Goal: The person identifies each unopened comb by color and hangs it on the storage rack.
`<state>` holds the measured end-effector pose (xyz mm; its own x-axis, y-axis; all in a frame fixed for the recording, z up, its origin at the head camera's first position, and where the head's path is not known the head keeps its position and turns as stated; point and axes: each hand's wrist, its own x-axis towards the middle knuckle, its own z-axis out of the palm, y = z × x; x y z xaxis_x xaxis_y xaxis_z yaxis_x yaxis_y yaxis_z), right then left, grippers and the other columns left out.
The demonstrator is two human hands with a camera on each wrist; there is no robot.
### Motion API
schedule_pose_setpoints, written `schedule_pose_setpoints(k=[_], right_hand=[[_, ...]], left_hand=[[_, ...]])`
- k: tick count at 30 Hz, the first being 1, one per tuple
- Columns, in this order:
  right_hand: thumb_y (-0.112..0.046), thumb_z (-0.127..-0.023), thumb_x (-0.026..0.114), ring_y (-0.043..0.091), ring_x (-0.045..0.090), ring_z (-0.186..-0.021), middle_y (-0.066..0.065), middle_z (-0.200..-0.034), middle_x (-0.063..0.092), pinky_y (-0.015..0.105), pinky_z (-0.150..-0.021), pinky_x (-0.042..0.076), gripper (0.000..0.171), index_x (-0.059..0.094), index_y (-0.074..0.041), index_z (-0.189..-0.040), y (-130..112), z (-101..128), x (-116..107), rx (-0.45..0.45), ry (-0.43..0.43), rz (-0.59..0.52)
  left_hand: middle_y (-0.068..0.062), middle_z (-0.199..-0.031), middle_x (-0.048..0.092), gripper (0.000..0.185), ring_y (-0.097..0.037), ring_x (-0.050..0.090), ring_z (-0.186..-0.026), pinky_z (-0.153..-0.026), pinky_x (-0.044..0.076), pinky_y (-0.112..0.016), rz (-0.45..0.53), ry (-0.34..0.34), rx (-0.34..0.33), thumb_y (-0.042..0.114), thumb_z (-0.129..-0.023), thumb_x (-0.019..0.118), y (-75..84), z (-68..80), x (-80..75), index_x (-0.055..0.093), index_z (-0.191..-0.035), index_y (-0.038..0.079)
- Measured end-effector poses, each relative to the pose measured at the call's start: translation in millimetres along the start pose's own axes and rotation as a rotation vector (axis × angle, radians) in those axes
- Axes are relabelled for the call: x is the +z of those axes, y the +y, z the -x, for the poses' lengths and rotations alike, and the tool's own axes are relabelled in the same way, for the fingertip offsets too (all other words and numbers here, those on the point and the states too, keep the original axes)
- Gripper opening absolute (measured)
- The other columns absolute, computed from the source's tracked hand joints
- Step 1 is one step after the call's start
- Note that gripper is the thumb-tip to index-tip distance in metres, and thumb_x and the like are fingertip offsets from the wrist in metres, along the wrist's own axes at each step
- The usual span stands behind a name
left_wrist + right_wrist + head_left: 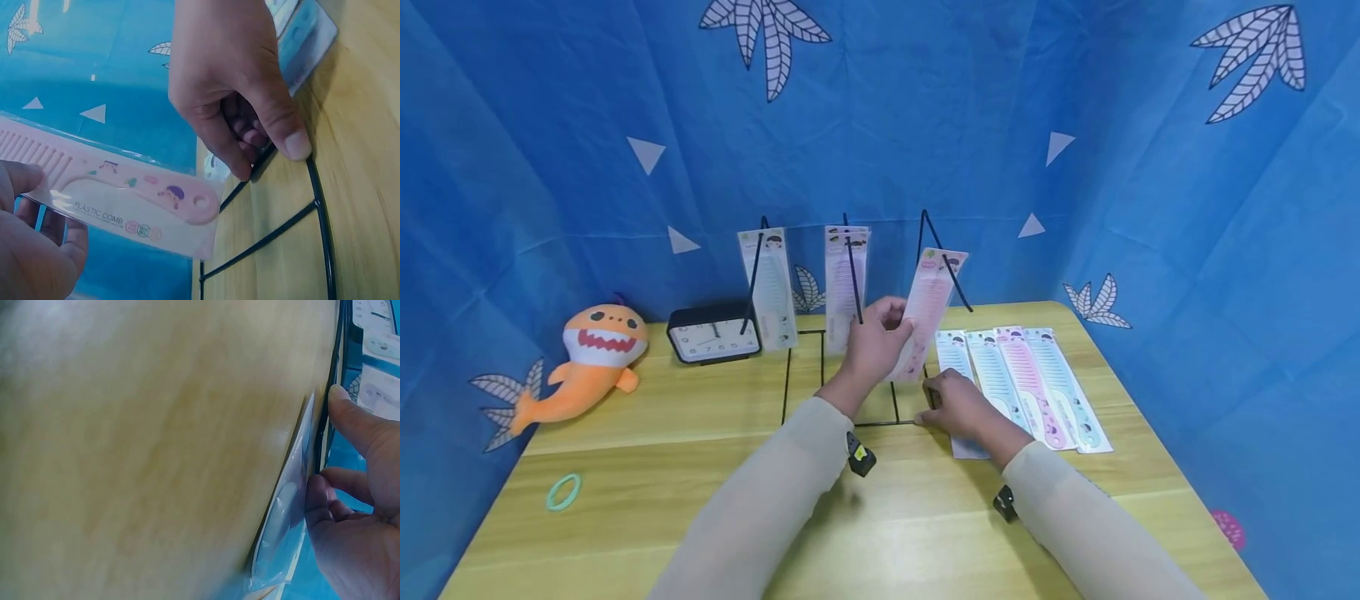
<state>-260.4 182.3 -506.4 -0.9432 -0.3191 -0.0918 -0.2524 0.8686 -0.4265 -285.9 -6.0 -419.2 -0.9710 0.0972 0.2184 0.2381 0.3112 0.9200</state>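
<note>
A pink comb in a clear packet (927,302) hangs tilted at the right-hand hook of a black wire rack (880,423). My left hand (874,340) pinches its side between thumb and fingers; the left wrist view shows the comb's handle end and "PLASTIC COMB" print (99,212). At the rack's right front corner, my right hand (958,404) grips the base wire, thumb on the corner and fingers along the side. A green packaged comb (775,292) hangs on the left hook, and purple packaged combs (842,287) on the middle one.
Several packaged combs (1030,383) lie in a row right of the rack, beside my right hand. A black-framed clock (715,335) stands at the rack's left, then an orange shark plush (591,358). A green ring (563,492) lies front left. Blue curtain (925,108) surrounds the wooden table (910,533).
</note>
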Motion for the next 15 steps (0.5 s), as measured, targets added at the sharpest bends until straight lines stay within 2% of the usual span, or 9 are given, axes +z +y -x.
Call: schedule_pose_setpoints(k=[8,15], right_hand=[[-0.038,-0.092,0.090,0.037,0.067,-0.123,0.025,-0.135,0.067,0.050,-0.110,0.058,0.077,0.062,0.006,-0.148,-2,0,0,0.001,-0.002,0.011],[-0.036,-0.092,0.090,0.038,0.067,-0.124,0.025,-0.136,0.066,0.051,-0.112,0.057,0.077,0.061,0.007,-0.149,-1,1,1,0.017,0.000,-0.006]], left_hand=[[-0.009,-0.118,0.078,0.021,-0.027,0.073,-0.120,-0.107,0.061,-0.047,0.042,0.034,-0.040,0.016,-0.106,0.074,-5.4,-14.8,5.0,0.074,-0.126,0.011],[-0.008,-0.121,0.078,0.021,-0.024,0.073,-0.121,-0.107,0.061,-0.044,0.089,0.018,-0.107,0.017,-0.106,0.074,-6.5,-24.2,9.1,0.074,-0.127,0.011]])
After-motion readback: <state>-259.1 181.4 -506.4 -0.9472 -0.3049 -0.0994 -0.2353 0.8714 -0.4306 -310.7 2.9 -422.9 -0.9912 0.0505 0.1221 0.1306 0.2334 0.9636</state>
